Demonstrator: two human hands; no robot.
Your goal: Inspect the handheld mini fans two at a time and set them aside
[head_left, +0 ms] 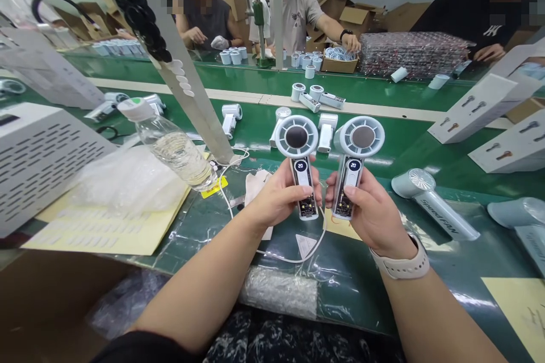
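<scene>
My left hand (283,193) is wrapped round the handle of a light-blue handheld fan (297,136), thumb on its front. A matching handheld fan (363,137) is gripped in my right hand (374,204). Both stand upright side by side, slightly apart, with round heads up. Each handle shows a lit display reading 20 and bare circuit parts below it. Beneath them a white cable (293,261) loops over the green bench (353,272). To the right lies another fan (434,204), its handle marked "Speed FAN".
A water bottle (174,147) leans near a slanted metal post (191,91) on the left, beside a vented white box (46,159). More fans (327,130) lie on the green conveyor (374,108). White holders (472,105) stand at right. Several people work across the line.
</scene>
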